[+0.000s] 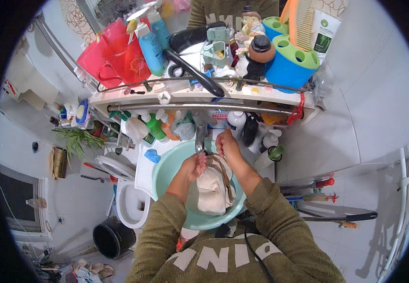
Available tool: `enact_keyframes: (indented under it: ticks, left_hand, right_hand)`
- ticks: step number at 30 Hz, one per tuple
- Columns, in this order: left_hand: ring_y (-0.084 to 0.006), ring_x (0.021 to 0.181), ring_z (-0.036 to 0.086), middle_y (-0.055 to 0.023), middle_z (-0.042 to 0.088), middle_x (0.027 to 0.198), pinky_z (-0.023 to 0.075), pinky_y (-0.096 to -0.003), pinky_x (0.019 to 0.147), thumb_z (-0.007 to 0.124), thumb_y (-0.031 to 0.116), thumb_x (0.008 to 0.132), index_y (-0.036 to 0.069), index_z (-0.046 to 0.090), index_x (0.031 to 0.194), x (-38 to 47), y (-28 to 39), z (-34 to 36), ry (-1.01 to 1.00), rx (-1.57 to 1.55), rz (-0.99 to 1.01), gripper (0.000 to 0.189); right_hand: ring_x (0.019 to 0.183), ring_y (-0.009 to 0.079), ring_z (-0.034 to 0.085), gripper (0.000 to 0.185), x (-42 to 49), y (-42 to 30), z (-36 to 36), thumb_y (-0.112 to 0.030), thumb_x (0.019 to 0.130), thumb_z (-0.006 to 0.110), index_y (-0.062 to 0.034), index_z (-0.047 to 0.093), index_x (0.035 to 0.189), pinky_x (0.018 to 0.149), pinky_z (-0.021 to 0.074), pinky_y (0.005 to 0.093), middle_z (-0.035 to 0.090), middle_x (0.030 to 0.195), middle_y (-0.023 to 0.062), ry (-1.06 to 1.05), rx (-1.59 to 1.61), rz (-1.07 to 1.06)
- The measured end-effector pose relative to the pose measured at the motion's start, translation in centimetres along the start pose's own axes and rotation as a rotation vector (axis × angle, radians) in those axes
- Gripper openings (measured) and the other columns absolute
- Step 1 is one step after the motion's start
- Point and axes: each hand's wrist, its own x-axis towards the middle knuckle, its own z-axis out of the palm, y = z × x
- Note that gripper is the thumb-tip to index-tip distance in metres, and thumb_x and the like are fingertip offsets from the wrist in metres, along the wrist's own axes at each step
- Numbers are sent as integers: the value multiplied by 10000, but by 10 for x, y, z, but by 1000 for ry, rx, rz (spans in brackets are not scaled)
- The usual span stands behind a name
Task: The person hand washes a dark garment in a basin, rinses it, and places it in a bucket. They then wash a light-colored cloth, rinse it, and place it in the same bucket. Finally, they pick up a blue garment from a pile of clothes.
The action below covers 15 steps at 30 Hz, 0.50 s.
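A light green plastic basin (162, 169) stands before me under a chrome faucet (200, 136). Inside it lies a bundle of beige cloth (211, 194), with a brownish fold along its right side. My left hand (193, 167) is just below the spout, its palm turned up and its fingers bent, with nothing visible in it. To the right of the faucet, my right hand (228, 144) is raised above the basin's far rim, its fingers curled. Whether it holds anything is hidden. Behind it stands a white pump bottle (236, 119).
A crowded shelf (190, 92) with a metal rail overhangs the faucet. Several bottles, among them a green one (155, 125), line the wall behind the basin. A blue crumpled item (152, 155) lies on the counter. Left are a toilet (133, 208) and a black bucket (109, 240).
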Motion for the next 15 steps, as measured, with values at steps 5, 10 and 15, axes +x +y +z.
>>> enact_keyframes:
  ticks: [5, 10, 15]
  left_hand:
    - [-65, 451, 290, 64, 330, 618, 243, -193, 377, 457, 226, 983, 165, 430, 736, 25, -4, -1, -47, 65, -166, 255]
    - [-104, 477, 413, 32, 467, 633, 362, -237, 414, 445, 206, 982, 157, 525, 806, 59, -18, -22, -97, 120, -183, 200]
    - [-259, 786, 602, -120, 621, 916, 517, -410, 698, 394, 183, 1005, 50, 590, 1057, 58, -39, -27, 32, -146, 64, 243]
  right_hand:
    - [726, 189, 606, 382, -11, 74, -8, -417, 972, 466, -55, 590, 969, 626, 503, 330, 602, 841, 65, 153, -14, 302]
    - [874, 252, 631, 339, 12, 131, 5, -347, 944, 499, -44, 582, 1070, 748, 542, 407, 635, 933, 120, 65, 7, 244]
    - [1014, 469, 568, 384, 5, 139, 51, -341, 886, 567, -23, 561, 1102, 900, 447, 516, 609, 1081, 273, 384, -684, -226]
